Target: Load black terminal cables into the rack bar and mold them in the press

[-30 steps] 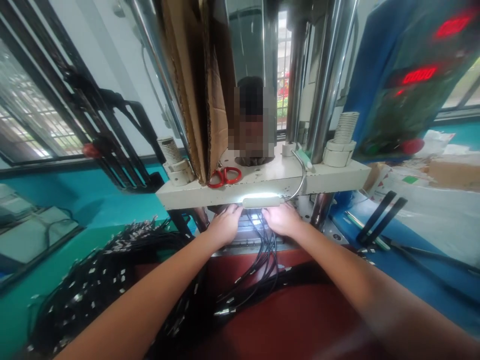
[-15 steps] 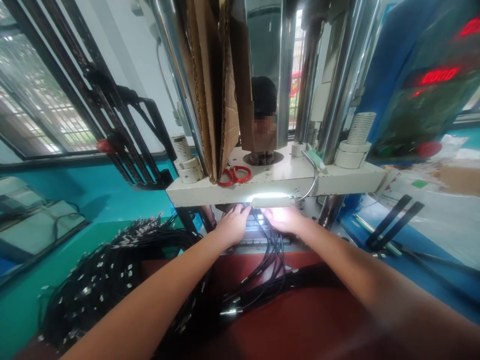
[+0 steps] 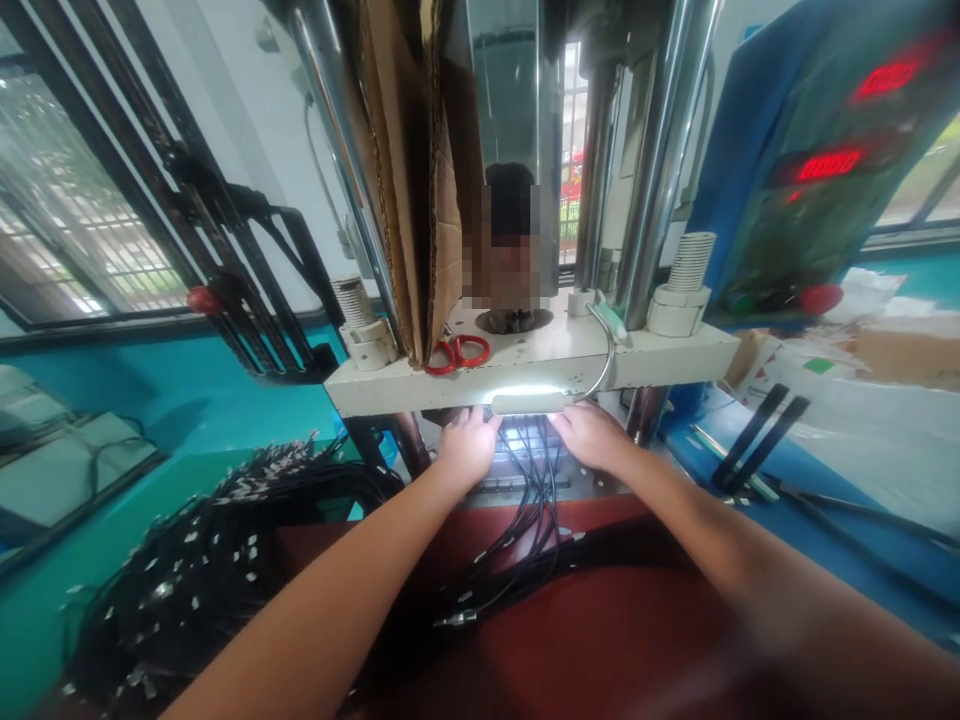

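Under the white press plate [image 3: 660, 358], a metal mold [image 3: 514, 440] lies in lamp light, with several thin black cables [image 3: 536, 485] running out of it towards me. My left hand [image 3: 469, 445] rests at the mold's left side, fingers stretched forward and thumb pointing inward; it looks open. At the right side is my right hand [image 3: 592, 435], its thumb near the cables and its fingers reaching beneath the plate, apart as far as they show. The plate and the lamp [image 3: 529, 402] hide some fingertips. I see nothing held in either hand.
Red-handled scissors [image 3: 457, 352] and cardboard [image 3: 412, 200] rest on the plate. A large bundle of black cables [image 3: 187, 570] lies at left. A blue control box [image 3: 810, 170] with red digits stands at right, above pliers-like handles [image 3: 862, 510] on a blue surface.
My right hand has moved right, away from the cables, so the gap between my hands is wider and more of the mold shows. The view has shifted slightly.
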Demonstrator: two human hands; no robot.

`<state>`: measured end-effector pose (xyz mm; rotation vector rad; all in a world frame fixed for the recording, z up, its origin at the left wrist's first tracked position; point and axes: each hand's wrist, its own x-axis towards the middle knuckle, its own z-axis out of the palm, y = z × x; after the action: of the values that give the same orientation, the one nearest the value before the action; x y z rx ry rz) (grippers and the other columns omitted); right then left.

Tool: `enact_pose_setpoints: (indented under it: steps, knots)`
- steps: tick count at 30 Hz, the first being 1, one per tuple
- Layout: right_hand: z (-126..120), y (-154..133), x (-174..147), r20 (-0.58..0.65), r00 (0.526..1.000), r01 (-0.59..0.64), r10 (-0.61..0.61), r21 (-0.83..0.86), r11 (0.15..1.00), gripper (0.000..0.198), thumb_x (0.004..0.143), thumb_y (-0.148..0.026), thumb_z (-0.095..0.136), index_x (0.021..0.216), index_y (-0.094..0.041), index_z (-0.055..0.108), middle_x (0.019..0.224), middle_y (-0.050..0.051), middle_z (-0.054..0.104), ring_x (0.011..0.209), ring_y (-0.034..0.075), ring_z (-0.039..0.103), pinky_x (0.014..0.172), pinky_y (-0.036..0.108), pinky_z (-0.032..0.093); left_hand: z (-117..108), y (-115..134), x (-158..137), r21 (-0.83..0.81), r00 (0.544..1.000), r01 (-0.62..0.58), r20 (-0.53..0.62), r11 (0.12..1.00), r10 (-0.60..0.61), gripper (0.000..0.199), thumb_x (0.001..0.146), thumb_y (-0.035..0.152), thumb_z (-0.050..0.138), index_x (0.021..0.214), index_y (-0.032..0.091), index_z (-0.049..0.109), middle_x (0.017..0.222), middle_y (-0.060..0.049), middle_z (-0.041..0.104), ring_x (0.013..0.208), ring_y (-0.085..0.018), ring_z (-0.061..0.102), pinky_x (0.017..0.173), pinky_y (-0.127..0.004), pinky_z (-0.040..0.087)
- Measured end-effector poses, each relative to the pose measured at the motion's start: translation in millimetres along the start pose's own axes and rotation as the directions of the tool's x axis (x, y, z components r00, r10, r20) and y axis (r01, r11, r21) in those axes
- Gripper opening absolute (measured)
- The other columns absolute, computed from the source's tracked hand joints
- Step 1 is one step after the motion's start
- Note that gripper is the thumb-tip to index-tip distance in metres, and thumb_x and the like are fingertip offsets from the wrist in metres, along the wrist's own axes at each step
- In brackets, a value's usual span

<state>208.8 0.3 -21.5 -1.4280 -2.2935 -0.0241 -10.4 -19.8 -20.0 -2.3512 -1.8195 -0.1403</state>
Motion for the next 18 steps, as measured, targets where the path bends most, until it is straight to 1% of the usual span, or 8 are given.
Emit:
enact_pose_setpoints:
  steps: [4,7,9,11,13,15,18]
  knots:
    - [2.3,-1.5,-8.4,-0.006,0.999,0.041,-0.041,0.014,0.999,0.041,0.097,-0.032,0.031,0.117,-0.013,0.061,0.121,0.013,0.058,0.115,0.023,0.05,0.098,0.032,0.036,1.9,7.4,1.9,0.005,0.998,0.011,-0.058,1.0,-0.011,0.042,0.09,0.016,0.03,0.123,0.023,0.056,0.129,-0.015,0.049,0.118,-0.035,0.041,0.09,-0.057,0.038]
    - [6.6,-10.9,-8.6,-0.005,0.997,0.083,-0.083,0.005,0.997,0.04,0.096,-0.032,0.034,0.121,-0.013,0.058,0.125,0.013,0.055,0.113,0.023,0.051,0.098,0.032,0.037,1.2,10.3,1.4,-0.005,0.994,-0.028,-0.102,1.0,0.027,0.041,0.091,0.017,0.029,0.124,0.02,0.054,0.132,-0.016,0.047,0.122,-0.036,0.039,0.095,-0.061,0.033]
    - [8.6,-15.5,-7.4,-0.003,0.995,0.104,-0.104,-0.006,0.995,0.041,0.095,-0.033,0.034,0.123,-0.014,0.057,0.124,0.013,0.055,0.11,0.023,0.052,0.097,0.034,0.037,1.7,10.4,0.4,-0.017,0.987,-0.109,-0.124,0.994,0.106,0.042,0.092,0.017,0.029,0.129,0.019,0.049,0.134,-0.014,0.047,0.125,-0.031,0.038,0.103,-0.057,0.028]
    - [9.5,-17.4,-6.0,0.002,0.993,0.12,-0.12,-0.017,0.993,0.041,0.095,-0.033,0.034,0.123,-0.013,0.057,0.124,0.014,0.055,0.111,0.024,0.051,0.099,0.035,0.036,3.5,9.8,0.1,-0.032,0.968,-0.218,-0.137,0.975,0.212,0.043,0.093,0.019,0.03,0.135,0.018,0.043,0.138,-0.01,0.046,0.128,-0.024,0.037,0.109,-0.046,0.025]
    - [9.5,-16.7,-4.7,0.013,0.992,0.127,-0.127,-0.026,0.992,0.042,0.095,-0.034,0.034,0.123,-0.014,0.057,0.124,0.013,0.056,0.113,0.025,0.049,0.101,0.036,0.033,6.6,8.9,1.1,-0.05,0.945,-0.301,-0.145,0.952,0.292,0.044,0.094,0.022,0.032,0.137,0.017,0.039,0.141,-0.008,0.043,0.129,-0.02,0.037,0.111,-0.038,0.025]
    - [9.5,-14.7,-3.5,0.026,0.993,0.119,-0.118,-0.031,0.992,0.043,0.094,-0.037,0.034,0.124,-0.014,0.057,0.124,0.013,0.056,0.114,0.026,0.049,0.102,0.038,0.031,10.3,7.8,3.8,-0.071,0.934,-0.336,-0.151,0.939,0.323,0.044,0.094,0.023,0.033,0.138,0.016,0.039,0.14,-0.008,0.045,0.128,-0.019,0.039,0.11,-0.036,0.027]
    - [10.2,-11.2,-1.2,0.049,0.994,0.095,-0.093,-0.033,0.995,0.046,0.094,-0.041,0.035,0.125,-0.015,0.056,0.126,0.013,0.055,0.114,0.028,0.048,0.101,0.04,0.031,15.2,6.4,10.4,-0.11,0.939,-0.325,-0.155,0.939,0.307,0.043,0.096,0.024,0.03,0.137,0.018,0.04,0.135,-0.009,0.05,0.122,-0.021,0.045,0.107,-0.038,0.031]
